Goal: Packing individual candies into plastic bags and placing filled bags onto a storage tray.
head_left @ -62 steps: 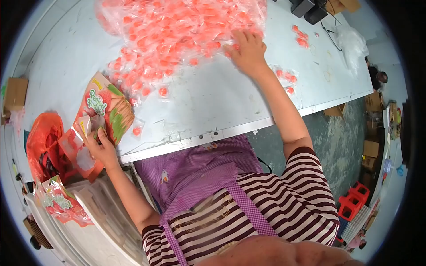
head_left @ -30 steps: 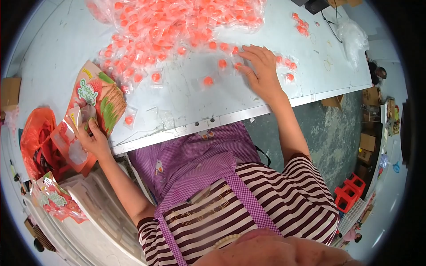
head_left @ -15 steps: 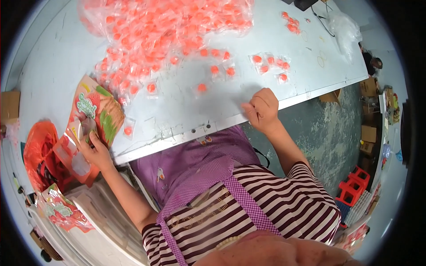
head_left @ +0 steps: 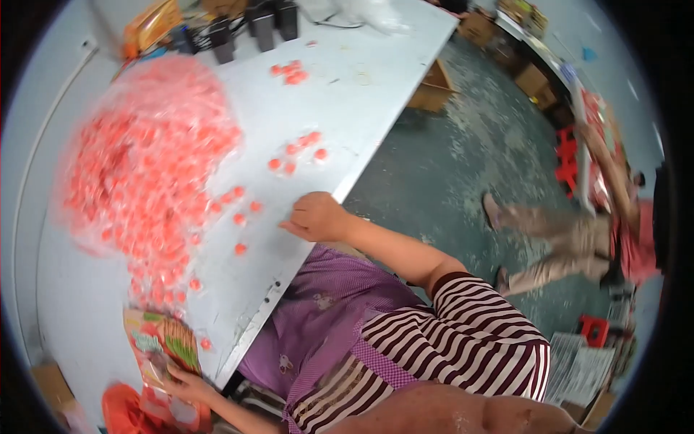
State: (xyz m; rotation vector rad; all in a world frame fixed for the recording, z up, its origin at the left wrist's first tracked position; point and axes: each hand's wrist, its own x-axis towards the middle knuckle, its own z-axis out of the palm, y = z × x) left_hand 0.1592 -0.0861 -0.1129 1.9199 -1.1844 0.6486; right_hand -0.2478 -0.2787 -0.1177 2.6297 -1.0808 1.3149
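Observation:
A big heap of small pink-orange wrapped candies (head_left: 144,166) lies on the pale grey table (head_left: 340,94), with loose ones scattered toward the near edge. My right hand (head_left: 316,217) rests at the table's edge, fingers curled together, fingertips on the surface beside a few loose candies (head_left: 238,217); whether anything sits inside it is hidden. My left hand (head_left: 184,380) holds the lower end of a colourful printed pouch (head_left: 160,341) at the table's near left corner.
Black boxes (head_left: 253,25) and an orange packet (head_left: 148,25) stand at the table's far end. An orange plastic bag (head_left: 130,414) sits below the pouch. Another person (head_left: 578,231) crouches on the green floor to the right, near red stools (head_left: 594,329) and cardboard boxes (head_left: 434,90).
My head has turned, swinging the table to the left of the view. My right hand came from the candy heap back to the table edge and curled shut. The left hand kept the pouch.

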